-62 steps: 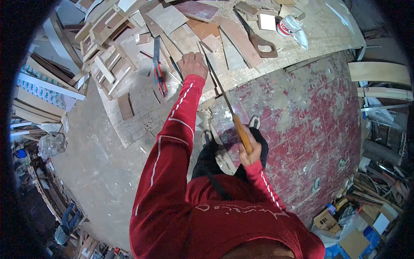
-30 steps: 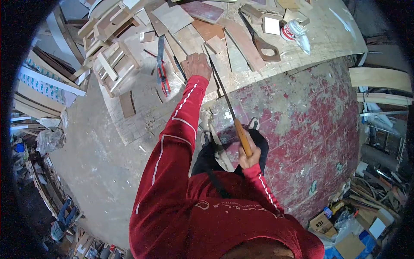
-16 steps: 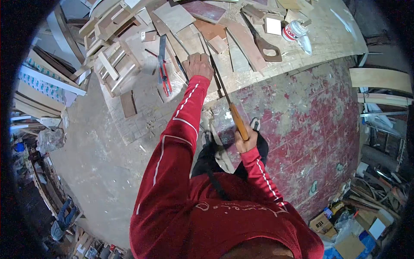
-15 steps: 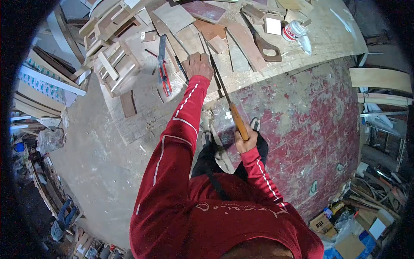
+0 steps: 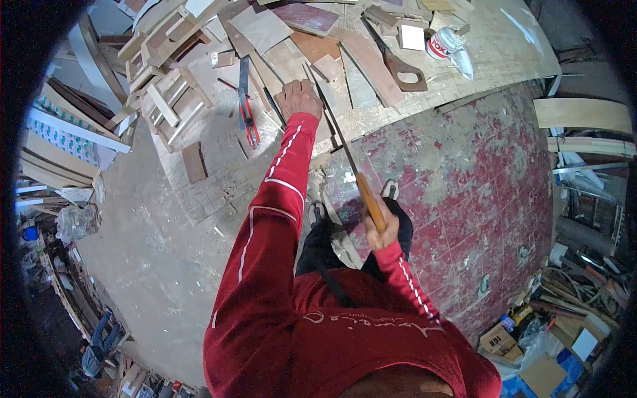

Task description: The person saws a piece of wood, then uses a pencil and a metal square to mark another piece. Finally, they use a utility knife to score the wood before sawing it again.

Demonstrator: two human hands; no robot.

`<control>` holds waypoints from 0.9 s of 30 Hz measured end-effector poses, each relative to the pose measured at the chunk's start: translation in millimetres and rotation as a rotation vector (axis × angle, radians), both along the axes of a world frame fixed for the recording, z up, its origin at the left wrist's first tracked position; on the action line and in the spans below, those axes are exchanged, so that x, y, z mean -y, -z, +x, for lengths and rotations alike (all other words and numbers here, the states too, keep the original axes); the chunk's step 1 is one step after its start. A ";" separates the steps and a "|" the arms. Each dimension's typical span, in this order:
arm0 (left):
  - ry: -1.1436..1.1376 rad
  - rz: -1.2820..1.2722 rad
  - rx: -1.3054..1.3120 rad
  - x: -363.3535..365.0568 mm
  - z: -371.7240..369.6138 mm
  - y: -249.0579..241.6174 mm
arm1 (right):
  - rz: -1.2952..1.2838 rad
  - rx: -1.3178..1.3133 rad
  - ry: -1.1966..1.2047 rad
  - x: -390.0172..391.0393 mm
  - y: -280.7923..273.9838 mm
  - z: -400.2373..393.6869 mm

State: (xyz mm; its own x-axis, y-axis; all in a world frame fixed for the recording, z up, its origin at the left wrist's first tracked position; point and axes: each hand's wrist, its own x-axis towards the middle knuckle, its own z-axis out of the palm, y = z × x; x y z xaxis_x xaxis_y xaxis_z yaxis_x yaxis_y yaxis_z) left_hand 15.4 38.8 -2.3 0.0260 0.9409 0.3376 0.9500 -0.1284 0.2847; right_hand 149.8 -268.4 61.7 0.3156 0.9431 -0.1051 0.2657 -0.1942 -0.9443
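A saw (image 5: 369, 199) slants from the person's lap up and leftward, its long axis pointing away from the body, its thin blade crossing the near edge of a table (image 5: 499, 61). The right hand (image 5: 383, 232) is wrapped around the wooden handle at the near end, beyond the table's edge; from that grip, the blade lies ahead and slightly left. The left hand (image 5: 300, 99) is the one nearer the far half of the blade, just left of it, palm down over wood on the table; whether its fingers pinch anything is hidden. Further left lie a red tool (image 5: 249, 126) and wooden frames (image 5: 174, 109); to the right, a second saw (image 5: 406, 81) and a white tub (image 5: 443, 45).
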 end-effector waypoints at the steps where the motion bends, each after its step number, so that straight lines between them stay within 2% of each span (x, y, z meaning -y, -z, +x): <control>1: 0.012 0.003 0.011 -0.2 0.3 2.0 | 0.002 0.003 -0.002 17.0 -3.6 3.1; 4: 0.022 -0.007 0.008 -0.4 -2.6 1.3 | 0.053 0.012 0.014 32.2 -9.5 5.4; 6: 0.032 -0.023 0.000 -0.4 -0.7 0.3 | -0.055 -0.704 0.233 12.2 -1.2 0.5; 7: 0.046 0.027 -0.018 0.7 -0.8 -1.2 | -0.015 0.046 0.016 -11.9 -9.8 -1.8; 10: 0.038 0.063 -0.034 -1.3 -4.4 -0.7 | 0.057 0.089 -0.046 -47.1 -3.5 -2.3; 12: 0.049 0.104 -0.005 0.3 -1.8 0.1 | 0.024 0.084 -0.041 -25.0 -6.4 3.3; 14: 0.039 0.081 0.023 -0.8 0.7 -4.9 | -0.054 -0.254 0.118 9.5 6.6 9.4; 17: 0.030 0.070 0.001 1.8 -1.9 -2.9 | 0.010 -0.125 0.046 11.5 -45.0 -1.1; 18: 0.030 0.077 0.001 -0.5 -1.7 -4.2 | 0.017 -0.125 0.046 -1.9 -36.9 -0.8; 20: 0.053 0.092 0.001 2.2 -2.2 -3.3 | -0.095 0.060 -0.080 -35.7 -15.6 4.7; 23: 0.061 0.103 0.001 0.9 -2.2 -2.8 | -0.050 0.043 -0.075 -44.0 -13.2 3.6; 24: 0.064 0.094 0.004 4.5 -1.2 -0.4 | -0.059 0.045 -0.071 -25.1 -13.0 3.7; 26: 0.055 0.081 0.027 -0.8 -1.7 0.8 | -0.096 -0.270 0.119 12.2 -9.5 5.5; 27: 0.046 0.076 0.029 1.0 -3.5 1.6 | -0.103 -0.267 0.110 9.4 -15.7 5.3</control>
